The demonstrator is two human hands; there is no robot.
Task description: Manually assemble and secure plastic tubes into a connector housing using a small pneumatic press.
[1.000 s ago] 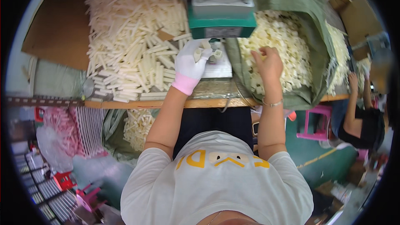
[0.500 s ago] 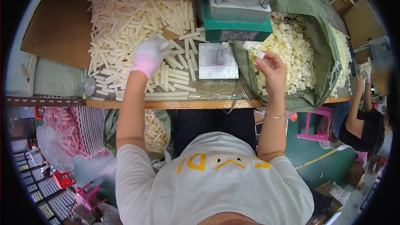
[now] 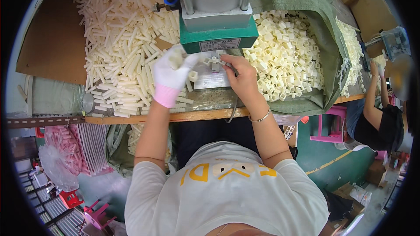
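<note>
My left hand (image 3: 169, 72), in a white glove with a pink cuff, is closed around cream plastic tubes, slightly blurred. The hollow end of one tube (image 3: 193, 76) sticks out beside the thumb. Bare, with a bracelet at the wrist, my right hand (image 3: 243, 78) pinches a small cream plastic piece (image 3: 222, 61) over the metal plate (image 3: 214, 81). A small block (image 3: 215, 67) stands on that plate, partly hidden by the fingers. Directly above both hands hangs the green and grey press head (image 3: 218, 35).
A large heap of cream ribbed tubes (image 3: 118, 30) covers the bench's left side. At right, a green woven sack (image 3: 306, 100) holds many small square cream pieces (image 3: 284, 52). The wooden bench edge (image 3: 210, 114) runs in front of me. Another person (image 3: 372, 118) works at far right.
My left hand has moved right from the tube heap, carrying tubes. My right hand has moved left from the sack to the plate. The view has shifted, so the press appears further left.
</note>
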